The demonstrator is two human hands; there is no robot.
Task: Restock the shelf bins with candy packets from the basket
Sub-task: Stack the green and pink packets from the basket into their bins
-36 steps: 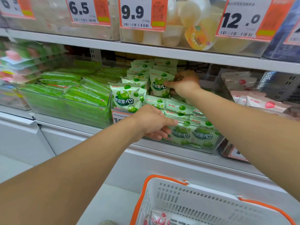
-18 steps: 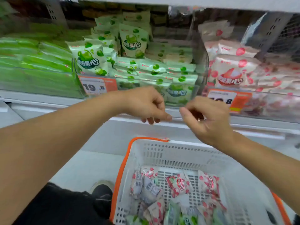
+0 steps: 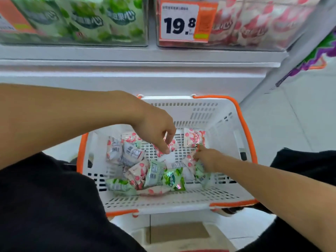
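Below the shelf edge we have both hands down inside the white basket with the orange rim. Our left hand hangs over the middle of the basket, fingers curled downward; thumb and forefinger tips sit just above a pink-and-white candy packet on the basket floor, and we cannot tell whether they touch it or hold anything. Our right hand lies lower, toward the basket's right wall, fingertips at the bottom edge of another pink packet near the far wall; grip unclear, blurred. More packets, pink and green, lie heaped along the near wall. Above, on the shelf, the bin of green packets stands left of the bin of pink packets, which carries a price tag reading 19.8.
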